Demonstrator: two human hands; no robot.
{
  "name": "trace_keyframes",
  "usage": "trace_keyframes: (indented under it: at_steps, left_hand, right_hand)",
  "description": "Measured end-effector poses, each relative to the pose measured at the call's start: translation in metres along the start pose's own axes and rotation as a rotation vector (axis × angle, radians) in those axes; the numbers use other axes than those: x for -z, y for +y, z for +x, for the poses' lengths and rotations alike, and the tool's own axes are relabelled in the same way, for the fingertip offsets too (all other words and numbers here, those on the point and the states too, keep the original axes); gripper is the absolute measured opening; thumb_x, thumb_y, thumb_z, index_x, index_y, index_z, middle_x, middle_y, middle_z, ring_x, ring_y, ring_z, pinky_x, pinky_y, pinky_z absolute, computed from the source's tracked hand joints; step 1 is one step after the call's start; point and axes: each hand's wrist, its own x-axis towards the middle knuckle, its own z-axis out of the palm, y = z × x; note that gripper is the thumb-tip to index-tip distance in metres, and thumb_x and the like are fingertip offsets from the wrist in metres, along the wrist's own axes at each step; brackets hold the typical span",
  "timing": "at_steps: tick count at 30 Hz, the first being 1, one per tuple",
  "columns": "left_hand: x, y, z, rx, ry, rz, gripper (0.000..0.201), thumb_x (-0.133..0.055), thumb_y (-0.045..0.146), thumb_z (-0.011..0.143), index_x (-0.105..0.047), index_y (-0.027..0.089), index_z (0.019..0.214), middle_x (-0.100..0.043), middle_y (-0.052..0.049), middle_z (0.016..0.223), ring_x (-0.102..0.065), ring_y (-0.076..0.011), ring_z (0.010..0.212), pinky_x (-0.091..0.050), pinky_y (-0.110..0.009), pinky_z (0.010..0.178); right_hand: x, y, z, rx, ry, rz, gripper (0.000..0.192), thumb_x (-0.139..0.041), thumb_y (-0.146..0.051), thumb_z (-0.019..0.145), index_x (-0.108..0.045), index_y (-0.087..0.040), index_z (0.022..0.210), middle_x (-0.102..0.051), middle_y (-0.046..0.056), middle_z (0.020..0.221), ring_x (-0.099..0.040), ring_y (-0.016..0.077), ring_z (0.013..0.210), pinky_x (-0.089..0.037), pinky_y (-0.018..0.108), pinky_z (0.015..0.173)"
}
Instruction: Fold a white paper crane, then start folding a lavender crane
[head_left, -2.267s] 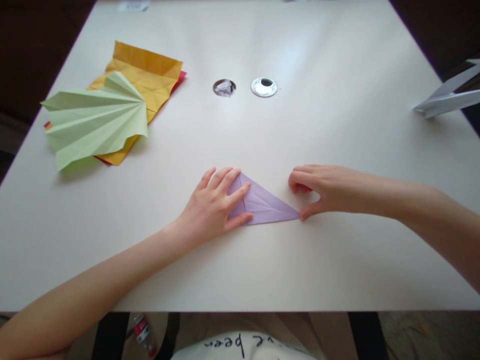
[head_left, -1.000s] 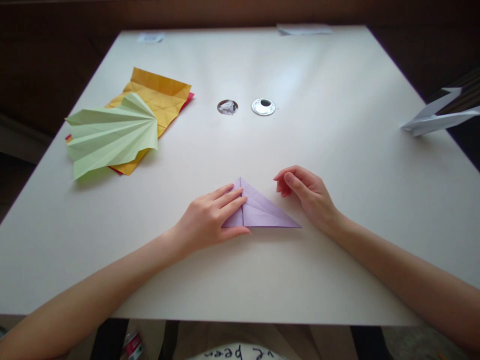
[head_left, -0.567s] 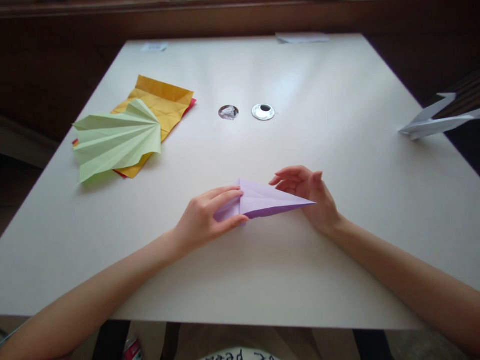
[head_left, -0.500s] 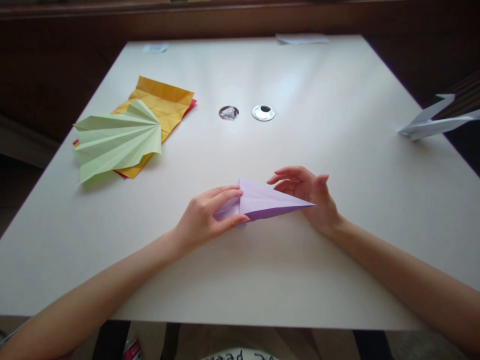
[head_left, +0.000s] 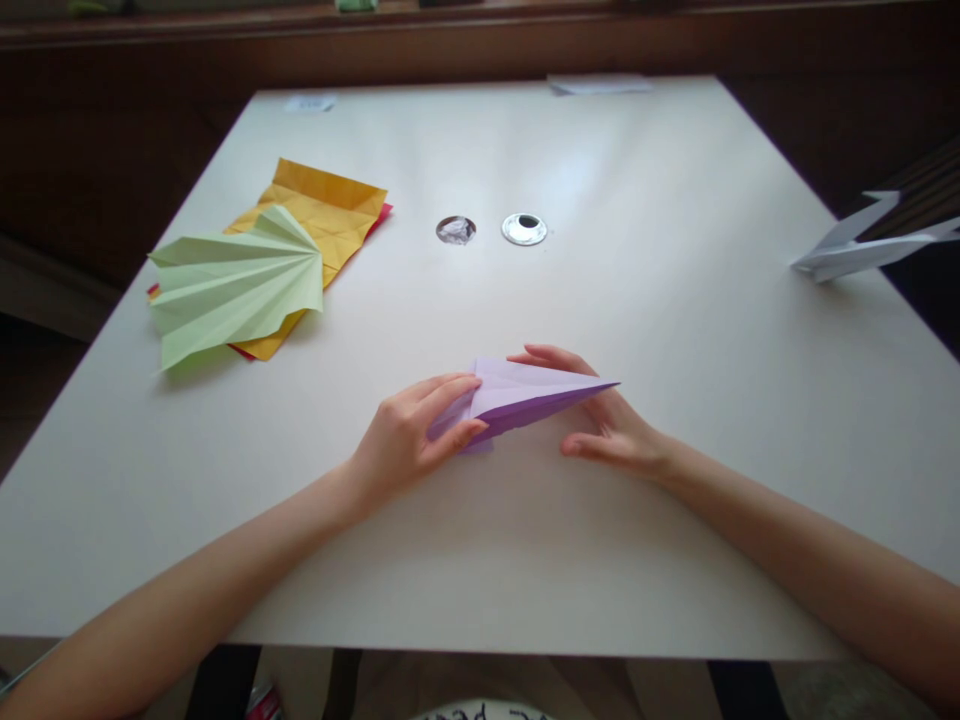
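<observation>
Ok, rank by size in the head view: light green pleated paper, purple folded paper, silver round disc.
1. Light green pleated paper
2. Purple folded paper, partly covered by the left hand
3. Silver round disc

Fully legible text: none.
1. Garment (head_left: 487, 710), bottom edge: dark lettering, upside down, cut off by the frame; only partial letters, word not readable with certainty.
2. Slip (head_left: 310, 104), far left of desk (head_left: 525, 560): faint bluish marks, too small and blurred to read.
3. Bottle (head_left: 264, 702), below desk: red label, pale print, illegible.
</observation>
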Motion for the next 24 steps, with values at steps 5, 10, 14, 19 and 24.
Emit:
trace_keyframes:
  at_steps: [5, 10, 14, 19, 24]
  left_hand:
    - [-0.003, -0.002, -0.003, -0.157, 0.007, 0.197, 0.035, -0.045, 0.029, 0.089, -0.052, 0.011, 0.117, -0.061, -0.016, 0.115, -0.059, -0.0218, 0.106, -0.051, -0.033, 0.087]
    - [-0.006, 0.0, -0.002, -0.193, -0.004, 0.338, 0.038, -0.041, 0.02, 0.085, -0.049, 0.012, 0.122, -0.059, -0.015, 0.118, -0.059, -0.0227, 0.106, -0.051, -0.034, 0.088]
    - [-0.01, 0.004, 0.002, -0.125, -0.048, 0.425, 0.046, -0.046, 0.018, 0.08, -0.045, 0.011, 0.125, -0.051, -0.017, 0.128, -0.054, -0.0276, 0.113, -0.049, -0.039, 0.092]
    - [-0.009, 0.01, 0.012, 0.042, -0.093, 0.42, 0.057, -0.052, 0.016, 0.078, -0.037, 0.008, 0.132, -0.042, -0.021, 0.136, -0.047, -0.0306, 0.12, -0.045, -0.042, 0.095]
    - [-0.005, 0.014, 0.022, 0.141, -0.09, 0.377, 0.056, -0.045, 0.006, 0.078, -0.038, 0.016, 0.133, -0.044, -0.015, 0.136, -0.051, -0.0262, 0.117, -0.048, -0.038, 0.092]
  right_hand:
    - [-0.008, -0.004, -0.002, -0.035, 0.028, -0.075, 0.065, -0.059, -0.044, 0.078, -0.031, -0.029, 0.134, -0.046, 0.01, 0.134, -0.048, 0.0252, 0.118, -0.042, 0.04, 0.093]
    - [-0.019, -0.006, -0.004, -0.064, 0.148, -0.163, 0.048, -0.056, -0.025, 0.078, -0.04, -0.024, 0.124, -0.054, 0.009, 0.12, -0.056, 0.0219, 0.102, -0.048, 0.033, 0.081]
    - [-0.025, -0.006, -0.003, -0.092, 0.233, -0.184, 0.044, -0.053, -0.017, 0.075, -0.044, -0.023, 0.117, -0.055, 0.007, 0.116, -0.056, 0.0209, 0.101, -0.049, 0.031, 0.078]
    - [-0.035, -0.011, -0.001, -0.016, 0.273, -0.266, 0.048, -0.052, -0.012, 0.072, -0.043, -0.023, 0.118, -0.058, 0.006, 0.11, -0.059, 0.0177, 0.088, -0.049, 0.03, 0.075]
    - [-0.045, -0.013, 0.007, 0.02, 0.463, -0.259, 0.042, -0.052, -0.017, 0.078, -0.044, -0.022, 0.119, -0.053, 0.009, 0.122, -0.056, 0.0211, 0.105, -0.047, 0.035, 0.087]
